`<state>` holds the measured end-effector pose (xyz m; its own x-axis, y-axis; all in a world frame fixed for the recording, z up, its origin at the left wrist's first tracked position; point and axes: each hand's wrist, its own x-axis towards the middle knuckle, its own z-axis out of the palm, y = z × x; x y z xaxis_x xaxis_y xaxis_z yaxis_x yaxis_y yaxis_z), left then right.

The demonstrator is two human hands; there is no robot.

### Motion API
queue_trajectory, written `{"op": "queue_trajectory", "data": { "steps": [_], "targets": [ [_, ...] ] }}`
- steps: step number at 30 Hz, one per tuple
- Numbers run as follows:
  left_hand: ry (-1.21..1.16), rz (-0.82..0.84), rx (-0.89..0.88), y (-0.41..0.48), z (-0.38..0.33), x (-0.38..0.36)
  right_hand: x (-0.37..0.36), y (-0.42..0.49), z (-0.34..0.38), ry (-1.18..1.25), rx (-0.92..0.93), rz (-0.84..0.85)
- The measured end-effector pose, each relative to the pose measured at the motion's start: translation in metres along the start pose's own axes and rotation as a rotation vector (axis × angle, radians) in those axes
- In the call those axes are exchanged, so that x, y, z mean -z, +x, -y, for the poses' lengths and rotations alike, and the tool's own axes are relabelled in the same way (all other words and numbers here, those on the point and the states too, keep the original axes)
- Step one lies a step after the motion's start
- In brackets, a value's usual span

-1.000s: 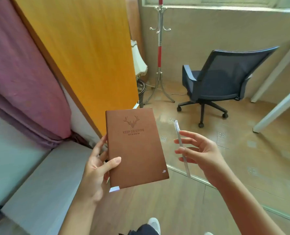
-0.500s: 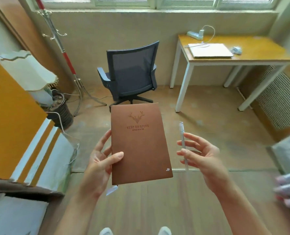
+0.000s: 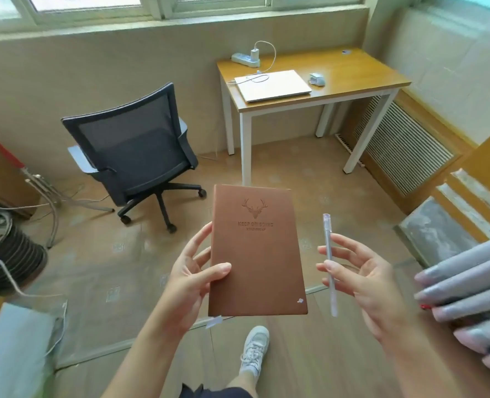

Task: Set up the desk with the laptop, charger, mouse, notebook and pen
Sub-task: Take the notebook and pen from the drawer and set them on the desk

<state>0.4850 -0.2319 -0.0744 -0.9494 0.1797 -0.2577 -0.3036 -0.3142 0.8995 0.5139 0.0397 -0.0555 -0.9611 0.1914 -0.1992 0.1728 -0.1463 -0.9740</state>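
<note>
My left hand point(image 3: 190, 278) grips a brown notebook point(image 3: 256, 254) with a deer emblem, held upright in front of me. A clear pen point(image 3: 330, 262) stands nearly vertical, pinched in my right hand point(image 3: 361, 278). Across the room stands a wooden desk point(image 3: 364, 73) with white legs. On it lie a closed white laptop point(image 3: 272, 85), a mouse point(image 3: 317, 79) to its right, and a charger point(image 3: 254, 52) plugged into a power strip point(image 3: 242, 59), its cable running to the laptop.
A dark mesh office chair point(image 3: 134, 147) on wheels stands left of the desk. A radiator grille point(image 3: 401, 147) lines the right wall. A coat stand base and black fan point(image 3: 11, 254) sit at left. Grey folded fabric point(image 3: 467, 294) juts in at right.
The view has swung right, from the orange panel to the desk, which now appears closer. My foot steps forward. Both hands keep their hold on the notebook and pen.
</note>
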Motion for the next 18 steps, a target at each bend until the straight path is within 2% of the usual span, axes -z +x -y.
{"op": "queue_trajectory", "data": {
  "steps": [11, 18],
  "targets": [
    [0.048, 0.175, 0.054, 0.2, -0.043, -0.081, 0.049, 0.154, 0.048, -0.046, 0.045, -0.19],
    [0.071, 0.191, 0.078, 0.318, -0.05, -0.139, 0.096, 0.272, 0.066, -0.027, 0.036, -0.229]
  ]
}}
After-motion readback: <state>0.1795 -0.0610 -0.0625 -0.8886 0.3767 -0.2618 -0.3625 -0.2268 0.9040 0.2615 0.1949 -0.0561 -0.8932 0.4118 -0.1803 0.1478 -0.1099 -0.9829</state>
